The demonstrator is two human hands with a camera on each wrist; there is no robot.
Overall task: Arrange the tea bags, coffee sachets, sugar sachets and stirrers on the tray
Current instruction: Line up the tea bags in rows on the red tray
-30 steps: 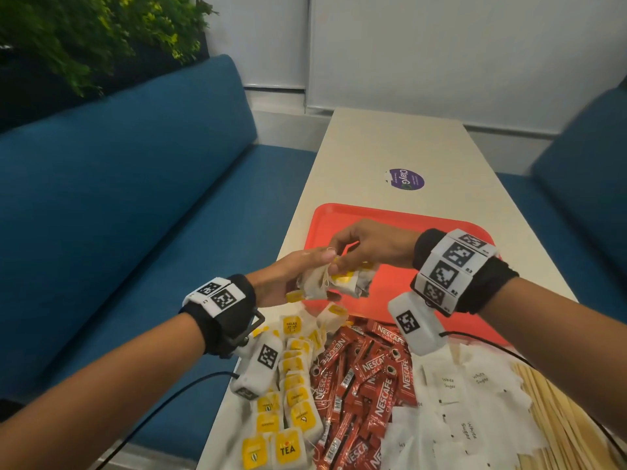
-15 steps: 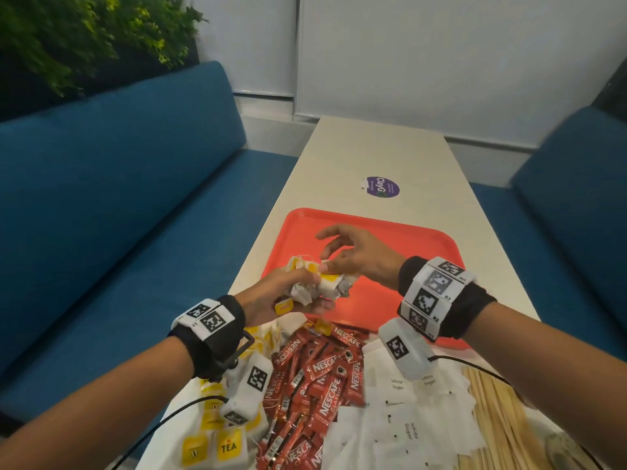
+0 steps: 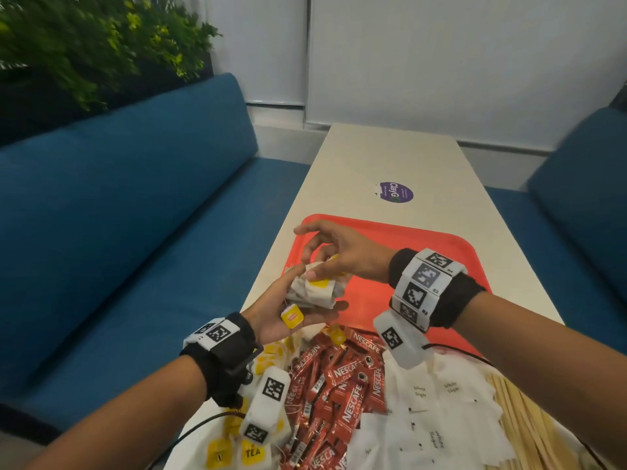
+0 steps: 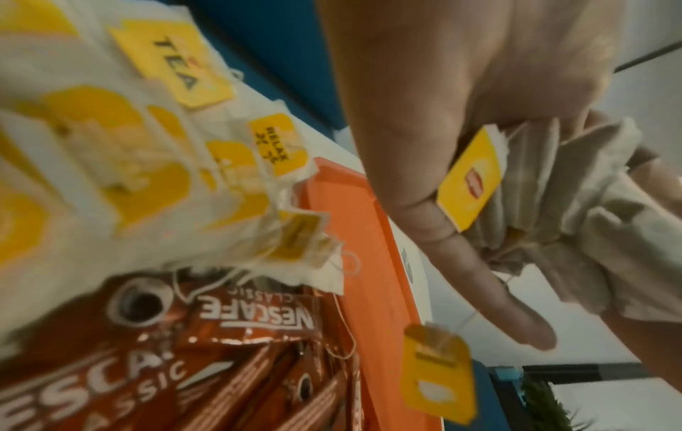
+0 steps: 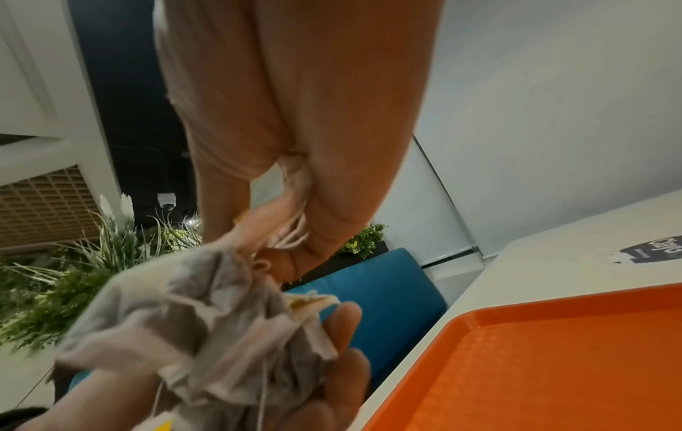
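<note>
Both forearms reach forward over the near end of the red tray (image 3: 451, 252), each wrist wrapped in a black band with white marker blocks. The left hand (image 3: 271, 313) lies palm up at the tray's near left corner, fingers loosely cupped under a bunch of tea bags (image 3: 314, 291), thumb stretched along its near side. The right hand (image 3: 342, 256) comes across from the right, palm down above the tray's left edge, thumb and curled fingers pinching the top of the same bunch, forefinger raised and extended beyond it.
</note>
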